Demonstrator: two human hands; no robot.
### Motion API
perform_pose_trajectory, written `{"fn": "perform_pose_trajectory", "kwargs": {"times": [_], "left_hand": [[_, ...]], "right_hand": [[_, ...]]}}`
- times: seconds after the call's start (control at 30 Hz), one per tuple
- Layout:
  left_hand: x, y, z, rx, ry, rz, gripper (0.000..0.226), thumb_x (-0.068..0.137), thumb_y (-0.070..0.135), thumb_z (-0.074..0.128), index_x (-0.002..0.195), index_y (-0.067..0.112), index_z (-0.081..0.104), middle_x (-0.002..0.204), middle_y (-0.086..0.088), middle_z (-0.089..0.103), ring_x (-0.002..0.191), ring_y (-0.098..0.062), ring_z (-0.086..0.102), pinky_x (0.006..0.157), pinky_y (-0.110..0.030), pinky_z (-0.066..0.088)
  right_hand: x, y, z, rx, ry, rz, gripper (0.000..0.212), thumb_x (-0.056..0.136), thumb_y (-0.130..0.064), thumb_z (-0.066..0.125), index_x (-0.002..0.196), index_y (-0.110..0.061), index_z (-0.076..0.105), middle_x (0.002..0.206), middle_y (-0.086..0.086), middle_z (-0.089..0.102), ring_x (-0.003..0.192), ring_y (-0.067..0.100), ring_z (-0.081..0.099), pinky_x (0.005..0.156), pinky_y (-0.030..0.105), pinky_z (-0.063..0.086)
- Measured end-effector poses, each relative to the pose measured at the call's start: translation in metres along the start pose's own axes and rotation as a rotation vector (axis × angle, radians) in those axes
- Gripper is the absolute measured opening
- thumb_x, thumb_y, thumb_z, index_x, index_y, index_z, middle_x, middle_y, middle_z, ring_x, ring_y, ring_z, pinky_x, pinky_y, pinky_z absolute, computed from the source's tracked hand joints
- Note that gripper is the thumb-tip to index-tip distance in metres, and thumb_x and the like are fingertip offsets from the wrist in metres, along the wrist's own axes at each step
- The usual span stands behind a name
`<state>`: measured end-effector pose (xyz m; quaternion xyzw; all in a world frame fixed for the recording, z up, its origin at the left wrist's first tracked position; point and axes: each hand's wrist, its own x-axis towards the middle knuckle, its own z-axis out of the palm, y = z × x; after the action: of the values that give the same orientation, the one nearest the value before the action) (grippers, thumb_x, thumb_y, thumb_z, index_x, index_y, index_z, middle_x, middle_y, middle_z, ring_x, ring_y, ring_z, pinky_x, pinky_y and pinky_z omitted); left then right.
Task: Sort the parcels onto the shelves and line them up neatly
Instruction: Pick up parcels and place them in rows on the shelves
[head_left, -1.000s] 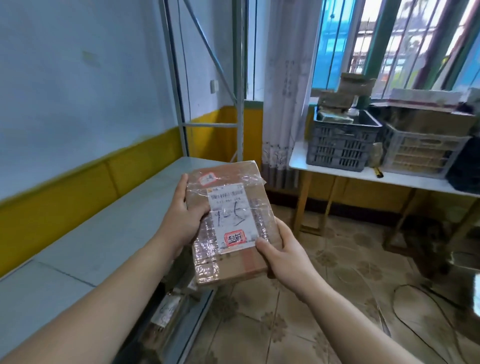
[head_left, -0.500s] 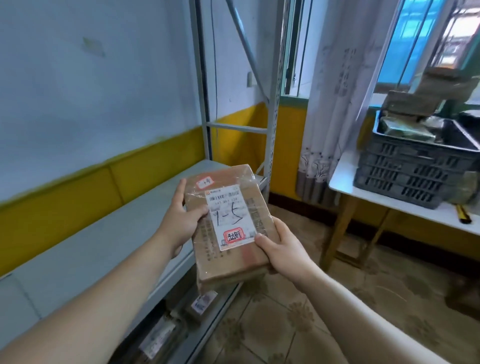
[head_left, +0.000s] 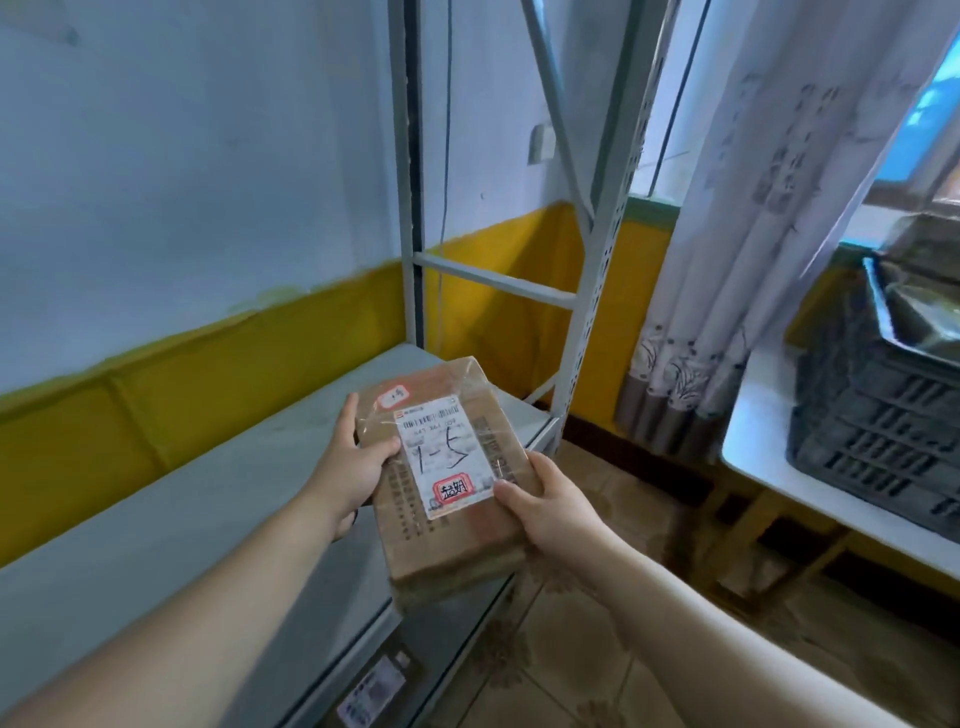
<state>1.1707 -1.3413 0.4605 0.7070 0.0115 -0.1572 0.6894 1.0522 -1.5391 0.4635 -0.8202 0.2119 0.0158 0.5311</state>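
Both hands grip a brown parcel (head_left: 447, 467) above the shelf (head_left: 208, 509) edge. The left hand (head_left: 358, 462) curls its fingers around the left side. The right hand (head_left: 550, 504) pinches the right edge.

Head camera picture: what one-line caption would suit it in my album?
Left hand and right hand hold a taped brown parcel marked 1-5 at a grey shelf.

Cool daylight from window (head_left: 935, 109) at right, soft blur, wide-angle edge bending

The parcel (head_left: 447, 467) is above the front edge of the shelf (head_left: 208, 493), near its right corner; rightward, a crate (head_left: 872, 441) stands on the tabletop (head_left: 753, 457).
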Motion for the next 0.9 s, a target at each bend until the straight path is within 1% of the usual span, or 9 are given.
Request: {"fn": "perform_pose_trajectory", "kwargs": {"times": [0.2, 0.3, 0.4, 0.47, 0.5, 0.57, 0.67, 0.77, 0.9], "left_hand": [[0.063, -0.001, 0.011, 0.022, 0.110, -0.051, 0.080, 0.098, 0.011, 0.052, 0.150, 0.046, 0.003, 0.119, 0.000, 0.061, 0.071, -0.016, 0.073, 0.050, -0.030, 0.054], [0.087, -0.006, 0.021, 0.063, 0.206, -0.050, 0.073, 0.100, 0.014, 0.049, 0.152, 0.043, 0.006, 0.111, 0.009, 0.063, 0.070, -0.009, 0.070, 0.049, -0.024, 0.051], [0.110, -0.010, 0.034, 0.165, 0.341, -0.007, 0.063, 0.100, 0.016, 0.048, 0.152, 0.035, 0.018, 0.137, -0.001, 0.053, 0.093, -0.010, 0.060, 0.064, -0.019, 0.045], [0.122, -0.010, 0.040, 0.218, 0.404, -0.006, 0.060, 0.099, 0.018, 0.051, 0.151, 0.032, 0.024, 0.144, -0.002, 0.047, 0.111, -0.014, 0.055, 0.083, -0.024, 0.046], [0.127, -0.009, 0.043, 0.239, 0.421, -0.012, 0.061, 0.098, 0.018, 0.053, 0.151, 0.032, 0.026, 0.144, -0.001, 0.048, 0.115, -0.016, 0.054, 0.090, -0.026, 0.044], [0.132, -0.004, 0.046, 0.305, 0.462, -0.016, 0.061, 0.096, 0.017, 0.056, 0.150, 0.029, 0.029, 0.140, 0.000, 0.050, 0.115, -0.016, 0.054, 0.090, -0.026, 0.042], [0.134, -0.001, 0.052, 0.474, 0.547, -0.017, 0.058, 0.092, 0.021, 0.062, 0.145, 0.020, 0.039, 0.141, -0.005, 0.045, 0.124, -0.022, 0.049, 0.103, -0.034, 0.040], [0.128, -0.007, 0.060, 0.677, 0.595, -0.108, 0.064, 0.090, 0.038, 0.062, 0.145, 0.019, 0.036, 0.146, -0.009, 0.030, 0.129, -0.029, 0.044, 0.106, -0.034, 0.035], [0.127, -0.011, 0.056, 0.865, 0.571, -0.170, 0.079, 0.090, 0.049, 0.058, 0.151, 0.019, 0.019, 0.155, -0.008, 0.012, 0.133, -0.035, 0.039, 0.108, -0.039, 0.034]], "right_hand": [[0.084, -0.004, -0.001, -0.032, -0.112, 0.040, 0.058, 0.092, -0.053, 0.060, 0.143, -0.039, 0.037, 0.099, -0.027, 0.054, 0.091, 0.000, 0.061, 0.062, 0.020, 0.056], [0.128, -0.005, 0.002, -0.068, -0.186, 0.038, 0.060, 0.093, -0.054, 0.058, 0.145, -0.037, 0.034, 0.097, -0.025, 0.050, 0.084, -0.002, 0.056, 0.054, 0.017, 0.048], [0.171, 0.000, 0.005, -0.072, -0.259, 0.024, 0.050, 0.096, -0.047, 0.056, 0.141, -0.036, 0.036, 0.098, -0.021, 0.051, 0.088, 0.004, 0.058, 0.060, 0.026, 0.055], [0.197, 0.001, 0.005, -0.034, -0.336, 0.030, 0.041, 0.098, -0.042, 0.054, 0.135, -0.036, 0.039, 0.101, -0.021, 0.055, 0.093, 0.008, 0.059, 0.069, 0.034, 0.059], [0.210, 0.000, 0.005, -0.042, -0.366, 0.018, 0.039, 0.099, -0.040, 0.053, 0.135, -0.035, 0.040, 0.101, -0.021, 0.056, 0.092, 0.006, 0.059, 0.066, 0.031, 0.058], [0.232, -0.004, 0.004, -0.055, -0.415, 0.003, 0.038, 0.099, -0.040, 0.050, 0.136, -0.034, 0.041, 0.102, -0.017, 0.058, 0.094, 0.009, 0.059, 0.066, 0.030, 0.056], [0.255, -0.014, 0.011, 0.012, -0.504, 0.070, 0.040, 0.100, -0.044, 0.047, 0.137, -0.032, 0.038, 0.122, -0.003, 0.058, 0.111, 0.025, 0.057, 0.087, 0.051, 0.056], [0.270, -0.019, 0.020, 0.033, -0.580, 0.101, 0.041, 0.099, -0.046, 0.048, 0.137, -0.032, 0.038, 0.129, 0.001, 0.053, 0.117, 0.029, 0.053, 0.094, 0.056, 0.052], [0.294, -0.023, 0.016, 0.060, -0.629, 0.235, 0.036, 0.098, -0.054, 0.039, 0.121, -0.031, 0.054, 0.120, 0.001, 0.059, 0.103, 0.026, 0.058, 0.072, 0.045, 0.059]]}}
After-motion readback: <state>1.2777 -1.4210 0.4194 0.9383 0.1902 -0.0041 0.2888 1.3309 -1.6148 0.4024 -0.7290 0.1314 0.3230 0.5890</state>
